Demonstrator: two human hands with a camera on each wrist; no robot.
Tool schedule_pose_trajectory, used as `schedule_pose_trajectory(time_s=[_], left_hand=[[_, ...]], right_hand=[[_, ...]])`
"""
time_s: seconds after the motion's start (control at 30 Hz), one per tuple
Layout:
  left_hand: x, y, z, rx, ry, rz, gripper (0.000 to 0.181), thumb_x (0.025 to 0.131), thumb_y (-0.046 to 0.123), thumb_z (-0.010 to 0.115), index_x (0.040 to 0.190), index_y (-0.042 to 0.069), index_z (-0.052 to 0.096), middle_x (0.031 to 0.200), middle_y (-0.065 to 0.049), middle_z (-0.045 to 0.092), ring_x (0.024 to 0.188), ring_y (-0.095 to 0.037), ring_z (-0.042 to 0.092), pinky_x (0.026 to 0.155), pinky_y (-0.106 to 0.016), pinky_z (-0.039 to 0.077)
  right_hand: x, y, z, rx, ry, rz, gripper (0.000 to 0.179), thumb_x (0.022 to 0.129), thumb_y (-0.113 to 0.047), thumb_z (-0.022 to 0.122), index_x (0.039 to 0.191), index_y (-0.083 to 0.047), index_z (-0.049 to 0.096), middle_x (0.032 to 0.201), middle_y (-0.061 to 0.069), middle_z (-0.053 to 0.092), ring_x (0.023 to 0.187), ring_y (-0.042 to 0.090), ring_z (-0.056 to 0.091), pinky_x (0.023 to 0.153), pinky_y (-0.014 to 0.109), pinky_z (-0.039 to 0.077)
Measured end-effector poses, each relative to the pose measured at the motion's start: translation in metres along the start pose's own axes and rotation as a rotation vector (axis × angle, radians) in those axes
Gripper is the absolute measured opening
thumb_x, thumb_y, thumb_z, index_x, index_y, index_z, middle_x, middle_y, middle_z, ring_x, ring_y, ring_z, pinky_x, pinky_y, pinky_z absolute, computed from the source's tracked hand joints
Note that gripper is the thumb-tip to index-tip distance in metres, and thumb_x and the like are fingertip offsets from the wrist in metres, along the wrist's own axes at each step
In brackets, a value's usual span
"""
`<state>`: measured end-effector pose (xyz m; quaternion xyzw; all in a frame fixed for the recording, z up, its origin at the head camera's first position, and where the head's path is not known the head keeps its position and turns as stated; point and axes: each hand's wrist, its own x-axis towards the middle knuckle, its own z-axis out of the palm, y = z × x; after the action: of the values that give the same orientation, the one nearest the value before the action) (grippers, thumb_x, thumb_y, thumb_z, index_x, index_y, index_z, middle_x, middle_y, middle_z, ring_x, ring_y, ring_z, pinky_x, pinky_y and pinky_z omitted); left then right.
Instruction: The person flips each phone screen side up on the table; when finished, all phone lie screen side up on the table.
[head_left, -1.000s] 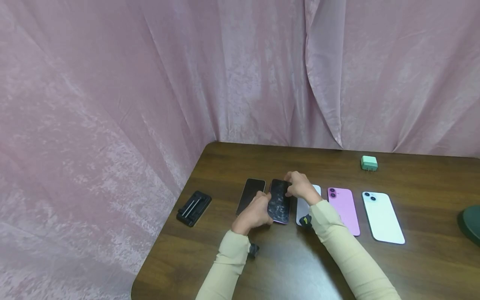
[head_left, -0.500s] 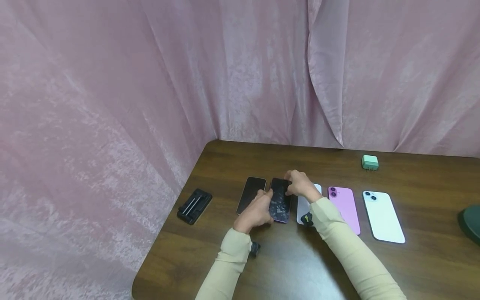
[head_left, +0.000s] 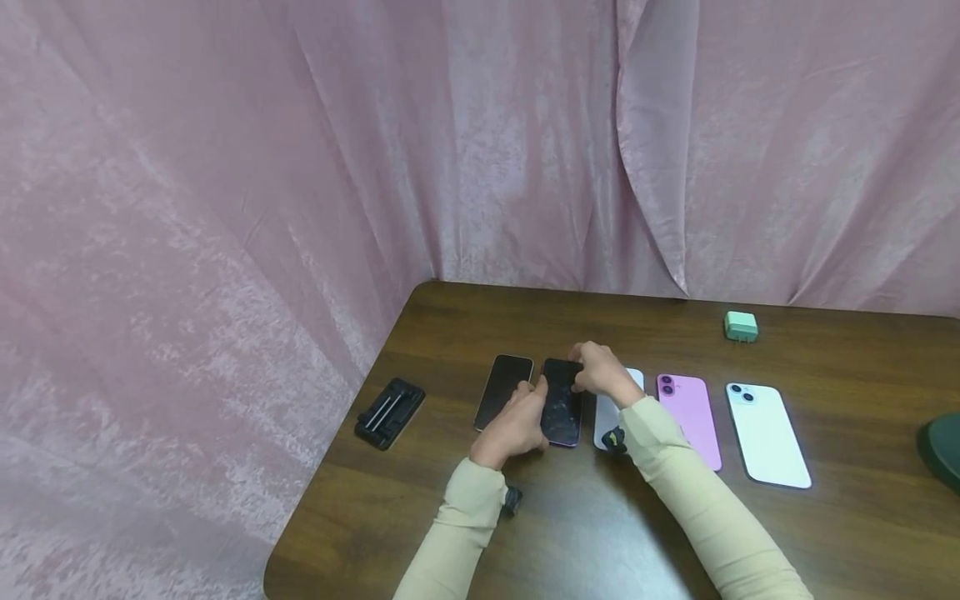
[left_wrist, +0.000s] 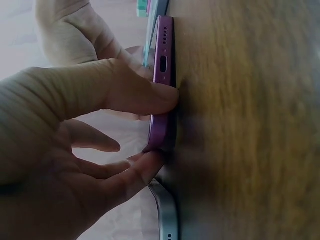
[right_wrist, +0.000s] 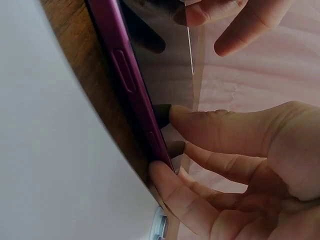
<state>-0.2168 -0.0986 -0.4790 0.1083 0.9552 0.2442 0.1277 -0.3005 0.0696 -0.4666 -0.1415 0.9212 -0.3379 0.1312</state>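
Note:
A purple-edged smartphone (head_left: 562, 408) lies screen up on the wooden table between both hands. My left hand (head_left: 513, 427) grips its near left corner; in the left wrist view the thumb presses the purple bottom edge (left_wrist: 159, 131) beside the charging port, another fingertip at the corner. At the far right corner is my right hand (head_left: 602, 374). The right wrist view shows its thumb (right_wrist: 215, 127) over the dark glossy screen and a fingertip at the corner. Left of it lies another dark-screened phone (head_left: 501, 390), and a pale phone (head_left: 606, 421) lies partly under the right wrist.
Farther right lie a pink phone (head_left: 693, 421) and a pale mint phone (head_left: 768, 437), both back up. A green plug charger (head_left: 741, 326) sits behind them. A black case with two silver rods (head_left: 390, 414) is at left, a dark green round object (head_left: 943, 450) at the right edge.
Pale mottled glare on the purple smartphone's screen has faded, leaving it darker. Both hands stay at its corners with hardly any shift.

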Motion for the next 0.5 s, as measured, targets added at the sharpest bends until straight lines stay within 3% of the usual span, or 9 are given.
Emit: schedule_pose_trajectory(time_s=[0.2, 0.4, 0.5], left_hand=[[-0.0002, 0.0038, -0.0004, 0.022, -0.012, -0.012, 0.105, 0.072, 0.005, 0.091, 0.157, 0.0, 0.03, 0.144, -0.026, 0.042, 0.13, -0.034, 0.046, 0.102, -0.046, 0.046], [0.0008, 0.006, -0.002, 0.046, -0.027, -0.023, 0.102, 0.074, 0.007, 0.09, 0.157, 0.0, 0.031, 0.146, -0.028, 0.041, 0.132, -0.037, 0.045, 0.103, -0.047, 0.045], [0.0016, 0.0066, -0.0055, 0.016, -0.033, -0.025, 0.099, 0.076, 0.009, 0.088, 0.156, -0.002, 0.031, 0.148, -0.029, 0.039, 0.135, -0.038, 0.043, 0.104, -0.048, 0.044]], right_hand=[[0.0005, -0.0005, -0.0001, -0.014, -0.006, 0.003, 0.05, 0.078, 0.008, 0.075, 0.126, 0.012, 0.061, 0.126, 0.033, 0.061, 0.103, 0.04, 0.063, 0.09, 0.051, 0.054], [-0.0007, -0.0029, -0.0015, -0.016, -0.014, 0.001, 0.049, 0.081, 0.006, 0.072, 0.128, 0.013, 0.059, 0.129, 0.034, 0.059, 0.11, 0.043, 0.062, 0.091, 0.052, 0.053], [-0.0009, -0.0037, -0.0042, -0.021, -0.015, -0.009, 0.049, 0.083, 0.003, 0.072, 0.129, 0.014, 0.058, 0.128, 0.034, 0.06, 0.111, 0.044, 0.062, 0.09, 0.052, 0.053]])
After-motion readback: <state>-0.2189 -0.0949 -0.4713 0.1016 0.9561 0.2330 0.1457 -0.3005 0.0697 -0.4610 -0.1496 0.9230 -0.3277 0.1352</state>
